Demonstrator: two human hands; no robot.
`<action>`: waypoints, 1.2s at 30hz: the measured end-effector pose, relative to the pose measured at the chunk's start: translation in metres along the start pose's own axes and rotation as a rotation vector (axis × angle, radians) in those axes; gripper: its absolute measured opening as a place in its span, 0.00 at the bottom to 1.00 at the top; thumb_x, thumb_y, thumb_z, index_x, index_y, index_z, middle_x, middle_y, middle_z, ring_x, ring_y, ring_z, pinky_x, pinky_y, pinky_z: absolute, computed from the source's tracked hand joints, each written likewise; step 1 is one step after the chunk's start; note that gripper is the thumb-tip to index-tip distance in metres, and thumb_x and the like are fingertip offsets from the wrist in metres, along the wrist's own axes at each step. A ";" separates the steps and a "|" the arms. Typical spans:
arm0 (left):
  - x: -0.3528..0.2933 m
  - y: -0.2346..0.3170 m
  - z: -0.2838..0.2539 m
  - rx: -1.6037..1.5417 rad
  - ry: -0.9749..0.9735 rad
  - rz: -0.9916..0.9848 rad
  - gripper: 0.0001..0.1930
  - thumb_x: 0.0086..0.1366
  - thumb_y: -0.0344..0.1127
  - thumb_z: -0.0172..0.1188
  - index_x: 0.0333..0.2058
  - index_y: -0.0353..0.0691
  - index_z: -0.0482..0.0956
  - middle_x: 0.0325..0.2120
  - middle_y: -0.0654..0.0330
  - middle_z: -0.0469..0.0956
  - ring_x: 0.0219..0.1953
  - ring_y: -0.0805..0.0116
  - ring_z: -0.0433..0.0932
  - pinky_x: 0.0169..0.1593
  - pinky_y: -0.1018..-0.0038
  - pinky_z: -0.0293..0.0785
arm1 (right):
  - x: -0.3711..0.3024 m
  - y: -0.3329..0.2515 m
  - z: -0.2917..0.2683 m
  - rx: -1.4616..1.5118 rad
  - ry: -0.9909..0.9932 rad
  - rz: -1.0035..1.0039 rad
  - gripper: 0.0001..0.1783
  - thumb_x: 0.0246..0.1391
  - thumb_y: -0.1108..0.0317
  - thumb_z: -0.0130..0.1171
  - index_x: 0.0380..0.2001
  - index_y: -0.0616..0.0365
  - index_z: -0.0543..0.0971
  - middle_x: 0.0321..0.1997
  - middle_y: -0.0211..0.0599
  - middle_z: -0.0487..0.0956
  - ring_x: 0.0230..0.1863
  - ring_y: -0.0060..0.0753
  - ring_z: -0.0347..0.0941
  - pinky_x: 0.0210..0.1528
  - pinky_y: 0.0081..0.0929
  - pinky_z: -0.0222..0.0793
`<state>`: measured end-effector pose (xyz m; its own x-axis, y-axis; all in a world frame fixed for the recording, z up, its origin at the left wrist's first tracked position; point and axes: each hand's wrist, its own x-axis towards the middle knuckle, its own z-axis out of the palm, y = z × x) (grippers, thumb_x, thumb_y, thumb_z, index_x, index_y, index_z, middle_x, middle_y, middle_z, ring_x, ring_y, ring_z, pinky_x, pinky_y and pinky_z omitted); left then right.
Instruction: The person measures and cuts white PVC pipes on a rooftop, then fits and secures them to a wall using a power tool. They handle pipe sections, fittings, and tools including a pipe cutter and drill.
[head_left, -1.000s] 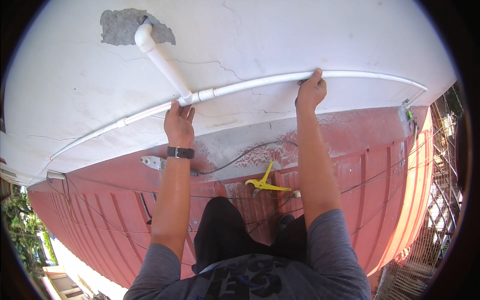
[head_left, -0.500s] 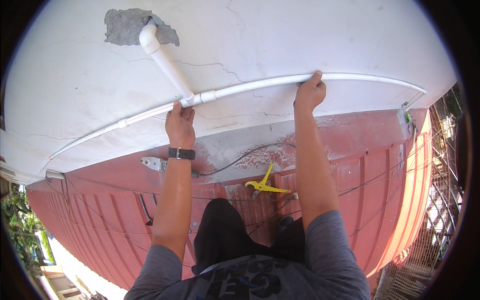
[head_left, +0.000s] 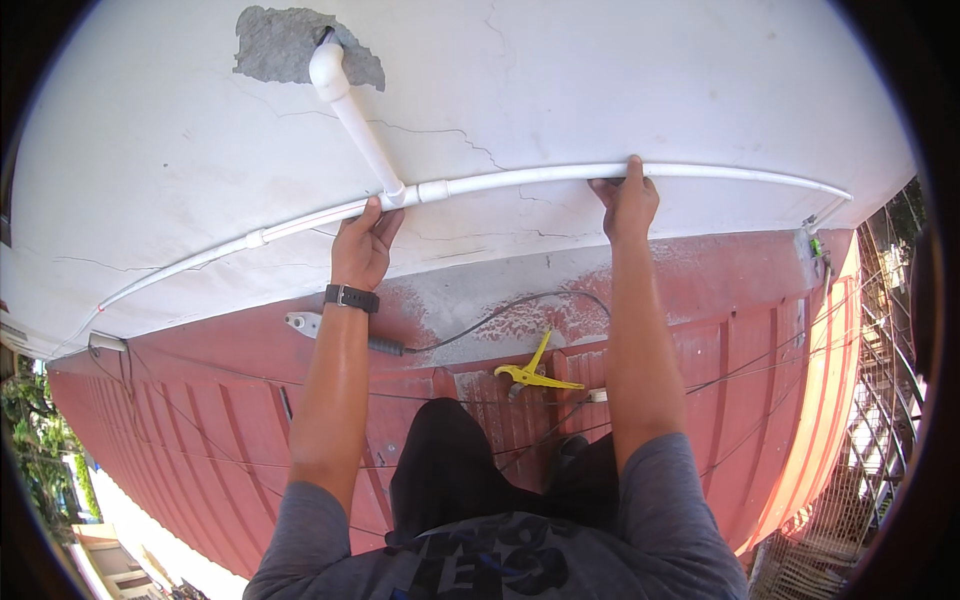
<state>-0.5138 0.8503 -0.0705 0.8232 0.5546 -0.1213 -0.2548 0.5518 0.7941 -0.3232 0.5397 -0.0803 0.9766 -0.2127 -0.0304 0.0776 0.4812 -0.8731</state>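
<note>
A long white plastic pipe [head_left: 540, 175] runs along the wall, bowed by the lens, with a tee fitting [head_left: 398, 197] in it. From the tee a short branch pipe [head_left: 362, 130] rises to an elbow [head_left: 327, 72] at a broken patch of wall. My left hand [head_left: 362, 250], wearing a black watch, grips the pipe just left of the tee, thumb on the front and fingers curled below. Further right, my right hand [head_left: 632, 205] pinches the same pipe, thumb and fingers around it; a dark patch beside its fingers is unclear.
Below lies a red corrugated roof [head_left: 720, 370] with wires across it. A yellow pipe cutter [head_left: 537, 375] rests in front of my knees. Behind my left forearm is a corded tool with a pale metal head [head_left: 303, 322]. A metal grille [head_left: 870, 420] stands at the right.
The view has shifted slightly, so the wall and pipe sit a little further right and lower. My right hand's fingers have re-settled on the pipe; my left hand keeps its place by the tee.
</note>
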 end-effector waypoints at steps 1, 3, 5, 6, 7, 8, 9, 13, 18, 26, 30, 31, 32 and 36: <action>0.001 0.001 0.000 0.004 0.002 0.008 0.17 0.70 0.31 0.62 0.52 0.30 0.69 0.49 0.52 0.77 0.52 0.57 0.79 0.61 0.62 0.79 | 0.000 0.002 0.000 0.006 -0.001 0.000 0.23 0.69 0.57 0.52 0.37 0.73 0.69 0.33 0.51 0.76 0.28 0.40 0.80 0.33 0.30 0.86; 0.002 0.002 -0.002 0.007 -0.012 -0.006 0.18 0.70 0.31 0.62 0.53 0.30 0.69 0.49 0.52 0.77 0.52 0.58 0.79 0.61 0.62 0.79 | 0.000 0.004 0.001 0.008 -0.024 -0.024 0.23 0.69 0.57 0.51 0.38 0.73 0.69 0.33 0.50 0.76 0.28 0.39 0.80 0.32 0.30 0.85; 0.002 0.006 -0.005 0.028 -0.021 -0.040 0.18 0.70 0.32 0.62 0.53 0.30 0.69 0.49 0.52 0.77 0.52 0.58 0.79 0.61 0.62 0.79 | -0.001 0.007 0.003 0.012 -0.027 -0.037 0.23 0.69 0.57 0.51 0.38 0.73 0.70 0.34 0.50 0.76 0.28 0.39 0.79 0.31 0.30 0.85; 0.003 0.009 -0.006 0.046 -0.026 -0.064 0.18 0.70 0.32 0.62 0.53 0.30 0.70 0.49 0.52 0.77 0.52 0.58 0.79 0.61 0.62 0.78 | -0.001 0.008 0.006 0.016 -0.020 -0.042 0.23 0.70 0.57 0.51 0.38 0.73 0.70 0.34 0.50 0.76 0.27 0.38 0.79 0.30 0.30 0.84; 0.003 0.011 -0.008 0.067 -0.028 -0.090 0.18 0.70 0.32 0.62 0.53 0.30 0.70 0.50 0.52 0.77 0.52 0.58 0.79 0.61 0.61 0.78 | -0.001 0.010 0.008 0.021 -0.012 -0.044 0.23 0.70 0.56 0.51 0.38 0.73 0.70 0.34 0.49 0.76 0.27 0.38 0.78 0.30 0.30 0.83; 0.004 0.012 -0.009 0.069 -0.034 -0.086 0.18 0.70 0.33 0.63 0.52 0.31 0.70 0.50 0.52 0.77 0.52 0.58 0.79 0.61 0.61 0.78 | -0.002 0.013 0.010 0.033 -0.014 -0.065 0.23 0.70 0.56 0.51 0.38 0.73 0.70 0.34 0.49 0.76 0.27 0.38 0.78 0.29 0.30 0.83; 0.005 0.012 -0.009 0.071 -0.043 -0.083 0.18 0.69 0.34 0.64 0.52 0.31 0.71 0.50 0.53 0.77 0.52 0.58 0.80 0.61 0.61 0.78 | -0.002 0.015 0.013 0.046 -0.015 -0.088 0.23 0.70 0.56 0.50 0.38 0.73 0.70 0.34 0.49 0.76 0.26 0.38 0.78 0.29 0.30 0.83; 0.008 0.006 0.000 0.108 -0.026 -0.081 0.20 0.69 0.37 0.64 0.54 0.33 0.71 0.51 0.53 0.78 0.57 0.56 0.77 0.64 0.61 0.74 | 0.003 0.013 0.006 0.044 0.018 -0.102 0.23 0.71 0.55 0.49 0.38 0.72 0.70 0.32 0.48 0.77 0.24 0.37 0.77 0.29 0.30 0.82; 0.022 0.012 -0.042 0.189 -0.174 -0.141 0.24 0.69 0.45 0.65 0.56 0.35 0.74 0.56 0.57 0.78 0.65 0.59 0.71 0.68 0.61 0.65 | -0.006 0.021 0.018 -0.080 0.048 -0.079 0.24 0.71 0.54 0.50 0.32 0.68 0.70 0.26 0.42 0.72 0.19 0.35 0.74 0.25 0.31 0.76; 0.026 0.018 -0.038 0.280 -0.193 -0.177 0.27 0.71 0.48 0.61 0.62 0.40 0.70 0.61 0.58 0.75 0.70 0.63 0.64 0.72 0.57 0.53 | -0.015 0.001 0.017 -0.085 0.110 -0.021 0.25 0.71 0.51 0.49 0.28 0.62 0.70 0.19 0.35 0.70 0.16 0.31 0.74 0.22 0.28 0.69; 0.027 0.014 -0.041 0.252 -0.156 -0.195 0.27 0.71 0.48 0.61 0.62 0.40 0.70 0.61 0.58 0.75 0.69 0.63 0.65 0.72 0.56 0.52 | -0.011 0.009 0.016 -0.064 0.099 -0.035 0.25 0.71 0.52 0.50 0.28 0.65 0.71 0.20 0.37 0.72 0.16 0.31 0.73 0.22 0.28 0.70; 0.023 0.017 -0.037 0.263 -0.144 -0.192 0.26 0.71 0.48 0.61 0.61 0.41 0.70 0.61 0.57 0.75 0.69 0.63 0.66 0.71 0.56 0.52 | -0.009 0.013 0.016 -0.031 0.093 -0.054 0.24 0.70 0.53 0.51 0.28 0.64 0.70 0.21 0.38 0.72 0.16 0.31 0.72 0.22 0.28 0.70; 0.020 0.019 -0.031 0.272 -0.128 -0.186 0.26 0.71 0.48 0.62 0.60 0.41 0.71 0.60 0.56 0.75 0.68 0.62 0.66 0.71 0.55 0.52 | -0.008 0.015 0.018 -0.002 0.082 -0.066 0.23 0.70 0.53 0.51 0.28 0.63 0.70 0.21 0.37 0.71 0.16 0.30 0.71 0.23 0.28 0.71; 0.012 0.017 -0.014 0.247 -0.091 -0.189 0.23 0.70 0.46 0.63 0.58 0.42 0.73 0.57 0.57 0.78 0.66 0.61 0.70 0.69 0.56 0.54 | -0.004 0.019 0.016 0.047 0.084 -0.088 0.23 0.69 0.52 0.53 0.27 0.61 0.71 0.20 0.36 0.72 0.17 0.27 0.68 0.22 0.26 0.66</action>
<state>-0.5158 0.8748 -0.0668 0.8893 0.3920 -0.2356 0.0291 0.4657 0.8845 -0.3222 0.5634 -0.0891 0.9455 -0.3255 0.0031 0.1737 0.4963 -0.8506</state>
